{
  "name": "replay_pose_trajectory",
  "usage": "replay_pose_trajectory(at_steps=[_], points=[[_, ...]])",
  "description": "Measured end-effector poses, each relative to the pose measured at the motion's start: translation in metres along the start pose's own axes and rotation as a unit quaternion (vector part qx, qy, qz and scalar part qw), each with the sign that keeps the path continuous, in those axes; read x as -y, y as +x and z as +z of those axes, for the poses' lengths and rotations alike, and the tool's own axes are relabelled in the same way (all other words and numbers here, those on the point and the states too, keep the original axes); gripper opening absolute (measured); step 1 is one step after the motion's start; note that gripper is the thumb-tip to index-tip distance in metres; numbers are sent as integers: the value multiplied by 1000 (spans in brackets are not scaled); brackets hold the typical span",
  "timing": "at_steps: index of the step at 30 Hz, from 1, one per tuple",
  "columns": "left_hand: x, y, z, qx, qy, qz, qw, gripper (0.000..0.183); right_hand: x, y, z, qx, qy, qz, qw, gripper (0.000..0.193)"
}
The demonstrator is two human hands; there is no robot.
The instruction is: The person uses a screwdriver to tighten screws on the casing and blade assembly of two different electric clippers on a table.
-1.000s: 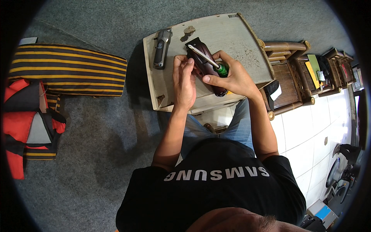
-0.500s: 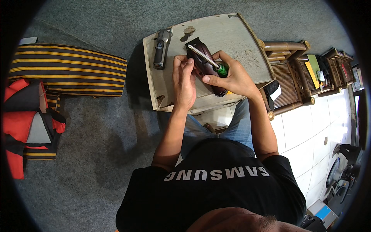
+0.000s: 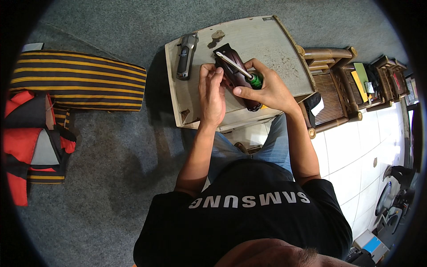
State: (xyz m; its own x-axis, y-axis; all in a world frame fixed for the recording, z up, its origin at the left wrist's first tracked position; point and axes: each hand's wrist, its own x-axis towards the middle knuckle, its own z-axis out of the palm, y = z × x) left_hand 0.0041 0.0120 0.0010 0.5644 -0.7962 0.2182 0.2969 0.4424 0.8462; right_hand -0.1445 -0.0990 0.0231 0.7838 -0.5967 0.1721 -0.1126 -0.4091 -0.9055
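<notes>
Both hands are at work over the bench [image 3: 267, 38], upper centre of the frame, and the action centres on a dark maroon hair clipper [image 3: 237, 80], angled between them with its head toward the upper left. The right hand [image 3: 275, 91] comes in from the right, its grip closed round the green handle of a screwdriver [image 3: 241, 70], and look at that shaft: it slants across the clipper, tip out by the clipper's head, probably parked there so the tool stays handy while the fingers attend to the body. Over on the other side, the left hand [image 3: 212, 99] stands with fingers curled and thumb up against the clipper's left edge, seemingly to steady it from opposite the right. Is that left grip narrow on the body, or pinching some small part? From this height I cannot tell; the fingertips are tucked away. Meanwhile a second clipper, the grey one [image 3: 185, 58], lies near the bench's left edge, apart from both hands, perhaps set there to leave the middle free for handling the maroon one.
</notes>
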Motion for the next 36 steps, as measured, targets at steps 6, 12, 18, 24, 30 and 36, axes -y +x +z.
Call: replay_pose_trajectory(at_steps=[6, 12, 18, 24, 30, 36], points=[[1, 0, -1, 0, -3, -1, 1000, 15, 0, 0, 0, -1, -3, -6, 1000, 75], [1, 0, -2, 3, 3, 4, 1000, 15, -1, 0, 0, 0, 0, -13, 1000, 74], [1, 0, -1, 3, 3, 3, 1000, 15, 0, 0, 0, -4, -1, -13, 1000, 73], [1, 1, -2, 4, 4, 3, 1000, 15, -1, 1, 1, -4, -2, -9, 1000, 73], [1, 1, -1, 4, 7, 2, 1000, 15, 0, 0, 1, -8, 4, -12, 1000, 74], [1, 1, -1, 5, 6, 3, 1000, 15, -1, 0, 1, -7, -1, -10, 1000, 74]])
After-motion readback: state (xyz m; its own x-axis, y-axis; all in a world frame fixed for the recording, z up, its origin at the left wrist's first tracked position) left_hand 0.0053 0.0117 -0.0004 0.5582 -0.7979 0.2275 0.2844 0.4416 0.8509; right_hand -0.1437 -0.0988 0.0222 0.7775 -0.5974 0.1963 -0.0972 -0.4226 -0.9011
